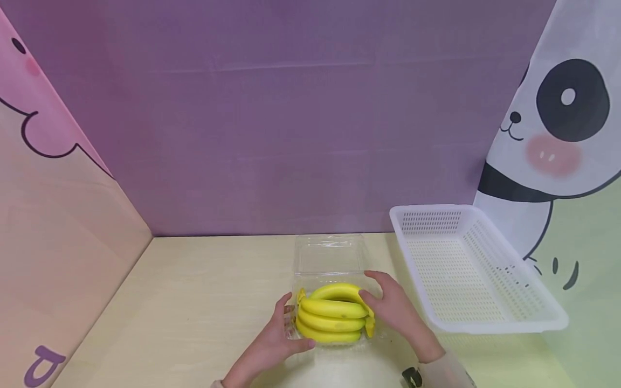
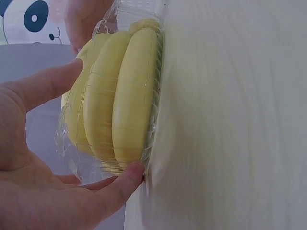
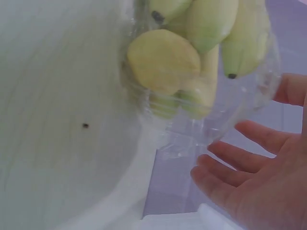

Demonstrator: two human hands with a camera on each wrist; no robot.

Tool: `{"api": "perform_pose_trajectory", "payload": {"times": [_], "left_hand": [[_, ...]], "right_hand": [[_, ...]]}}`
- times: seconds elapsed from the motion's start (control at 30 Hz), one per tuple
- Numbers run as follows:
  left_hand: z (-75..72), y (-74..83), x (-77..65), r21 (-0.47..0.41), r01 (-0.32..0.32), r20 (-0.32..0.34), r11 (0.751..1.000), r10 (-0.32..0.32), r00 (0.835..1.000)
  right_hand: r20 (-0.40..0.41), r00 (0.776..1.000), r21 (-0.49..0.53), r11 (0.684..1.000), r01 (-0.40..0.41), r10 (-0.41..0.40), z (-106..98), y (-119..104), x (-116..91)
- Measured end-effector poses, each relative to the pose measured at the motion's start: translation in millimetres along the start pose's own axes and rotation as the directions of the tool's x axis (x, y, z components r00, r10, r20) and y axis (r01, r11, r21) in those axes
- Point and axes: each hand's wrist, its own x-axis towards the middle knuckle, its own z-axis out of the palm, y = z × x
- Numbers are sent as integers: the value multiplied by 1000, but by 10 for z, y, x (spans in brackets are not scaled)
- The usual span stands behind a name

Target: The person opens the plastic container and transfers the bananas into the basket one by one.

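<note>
Currently, two hands [image 1: 274, 342] [image 1: 395, 310] (both spread) flank one clear box [image 1: 330, 274] holding at least four bananas [image 1: 332, 309].

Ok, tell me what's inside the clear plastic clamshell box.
The box holds curved yellow bananas, its transparent lid open behind them. Whatever lies directly beneath the bananas is covered and cannot be seen.

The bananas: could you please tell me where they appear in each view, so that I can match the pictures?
Head: the bananas lie in the lower part, slightly right of centre.
Left wrist: the bananas are left of centre, mostly in the upper half.
Right wrist: the bananas are at the top, right of centre, cut by the upper edge.
Shared landmark: the clear plastic box holding them, visible in all three views.
</note>
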Motion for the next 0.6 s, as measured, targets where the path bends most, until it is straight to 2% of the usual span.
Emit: {"api": "perform_pose_trajectory", "payload": {"times": [0.6], "left_hand": [[-4,2,1,10,-11,7,1000,11,1000]], "right_hand": [[51,997,-177,982,72,-64,-88,-220,-103]]}}
